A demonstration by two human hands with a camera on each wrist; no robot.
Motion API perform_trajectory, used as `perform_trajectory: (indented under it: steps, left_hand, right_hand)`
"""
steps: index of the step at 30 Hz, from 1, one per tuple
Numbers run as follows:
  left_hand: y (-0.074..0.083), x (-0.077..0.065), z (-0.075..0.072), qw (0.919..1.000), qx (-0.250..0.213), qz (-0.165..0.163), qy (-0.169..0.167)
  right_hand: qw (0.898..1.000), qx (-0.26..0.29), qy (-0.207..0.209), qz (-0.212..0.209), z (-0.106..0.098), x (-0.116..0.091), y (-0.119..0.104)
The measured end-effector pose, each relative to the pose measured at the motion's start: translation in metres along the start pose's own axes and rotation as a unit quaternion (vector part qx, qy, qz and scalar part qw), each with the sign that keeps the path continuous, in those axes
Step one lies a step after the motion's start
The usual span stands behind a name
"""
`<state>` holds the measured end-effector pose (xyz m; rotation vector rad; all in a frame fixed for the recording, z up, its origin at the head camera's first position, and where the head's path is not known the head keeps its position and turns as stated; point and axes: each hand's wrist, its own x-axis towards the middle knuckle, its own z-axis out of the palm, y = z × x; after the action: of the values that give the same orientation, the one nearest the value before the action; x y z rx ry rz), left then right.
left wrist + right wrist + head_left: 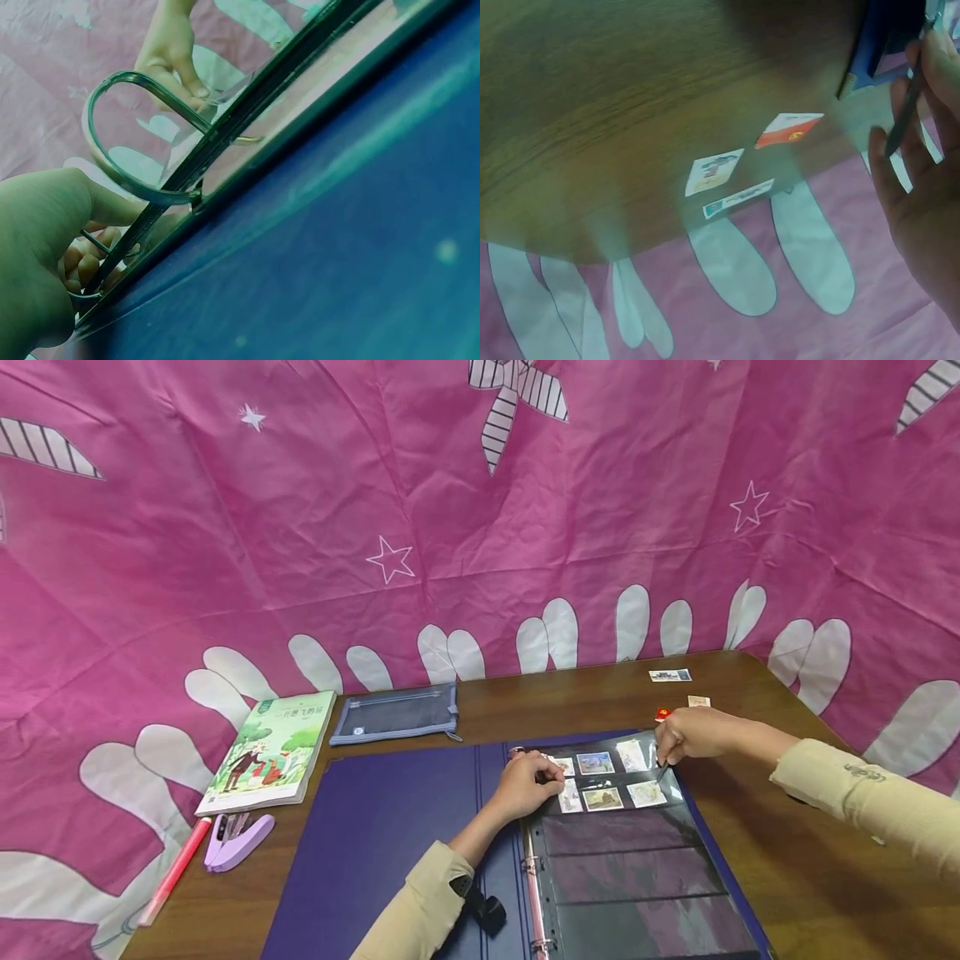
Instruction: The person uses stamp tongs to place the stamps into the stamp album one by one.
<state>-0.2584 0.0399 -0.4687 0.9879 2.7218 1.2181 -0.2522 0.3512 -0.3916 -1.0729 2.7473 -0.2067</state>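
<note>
A stamp album [397, 827] lies spread on the table, with a dark pocket page [630, 877] on its metal rings. Several stamps [596, 763] sit in the page's upper two rows. My left hand [528, 787] pinches the page's left edge near the upper ring [135, 135]. At the page's upper right, my right hand [693, 735] grips a pair of metal tweezers [906, 112]. The tips point down at the page, close to a pale stamp [647, 793] in the second row; whether they touch it I cannot tell.
Three loose stamps lie beyond my right hand: a red one [789, 130], a pale one [714, 172] and a long one [670, 676]. Leftward are a blue mesh pouch [397, 714], a green-covered book [270, 747], a purple stapler-like item [238, 843] and a red stick-shaped item [176, 870].
</note>
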Motion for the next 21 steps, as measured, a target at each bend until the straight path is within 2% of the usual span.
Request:
perform_trajectory:
  steps: [5, 7, 9, 12, 14, 16, 19, 21]
  left_hand:
    - [0.003, 0.0, 0.001, 1.0, -0.002, -0.001, 0.001]
    - [0.003, 0.0, 0.001, 1.0, 0.002, 0.008, 0.001]
    - [0.002, 0.001, 0.001, 0.9999, 0.004, 0.016, 0.001]
    - [-0.001, 0.001, 0.001, 0.9998, 0.01, 0.018, 0.006]
    - [-0.003, 0.0, 0.001, 0.9998, 0.015, 0.015, 0.006]
    - [-0.005, -0.001, 0.001, 0.9998, 0.019, 0.009, 0.006]
    - [-0.004, -0.001, 0.002, 0.9999, 0.01, 0.004, 0.003]
    - [-0.001, 0.0, 0.004, 1.0, 0.003, 0.008, 0.002]
  right_hand:
    - [0.999, -0.014, 0.038, 0.007, -0.001, -0.012, 0.003]
    - [0.997, -0.005, 0.067, 0.028, -0.002, -0.019, 0.009]
    - [0.992, 0.01, 0.108, 0.067, -0.001, -0.027, 0.017]
    - [0.973, 0.024, 0.17, 0.156, 0.004, -0.035, 0.03]
    - [0.952, 0.043, 0.192, 0.234, 0.01, -0.038, 0.037]
    - [0.931, 0.061, 0.197, 0.301, 0.018, -0.039, 0.041]
    - [0.909, 0.085, 0.194, 0.358, 0.027, -0.041, 0.044]
    - [0.901, 0.087, 0.203, 0.374, 0.031, -0.044, 0.044]
